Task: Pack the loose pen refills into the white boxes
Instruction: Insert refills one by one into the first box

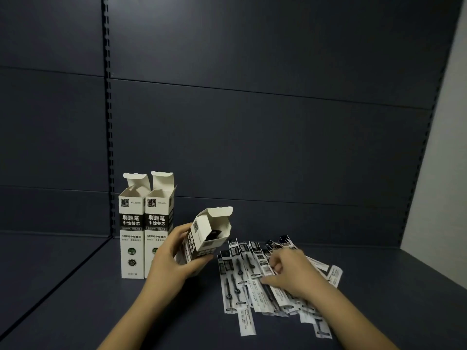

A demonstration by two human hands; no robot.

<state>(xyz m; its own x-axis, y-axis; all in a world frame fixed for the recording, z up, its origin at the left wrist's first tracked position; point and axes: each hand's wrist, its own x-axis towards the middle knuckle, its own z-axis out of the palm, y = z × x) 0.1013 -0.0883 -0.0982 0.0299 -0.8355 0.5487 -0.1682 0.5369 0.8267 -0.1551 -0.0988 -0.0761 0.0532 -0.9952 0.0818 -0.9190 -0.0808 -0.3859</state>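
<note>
My left hand (pixel 171 256) grips a white refill box (pixel 202 238) by its lower body, fingers and thumb curled round it, tilting it so that its open top faces toward me and to the right; the lid flap stands up behind the opening and something dark shows inside. My right hand (pixel 290 271) lies on the heap of loose pen refills (pixel 242 276), each in its own black-and-white printed sleeve, fanned out on the dark surface (pixel 177 311) just right of the held box; the fingers are curled down over the upper part of the heap and appear to pinch one sleeve near its top, though I cannot tell for certain that they hold it. Several sleeves stick out from under the wrist toward the near edge. To the left, two more white boxes stand upright side by side, touching: the left standing box (pixel 131 233) and the right standing box (pixel 159 223), both with lids open and printed fronts facing me. My left hand partly covers the lower right corner of the nearer one. Behind everything rises a dark slotted back panel (pixel 252 122).
</note>
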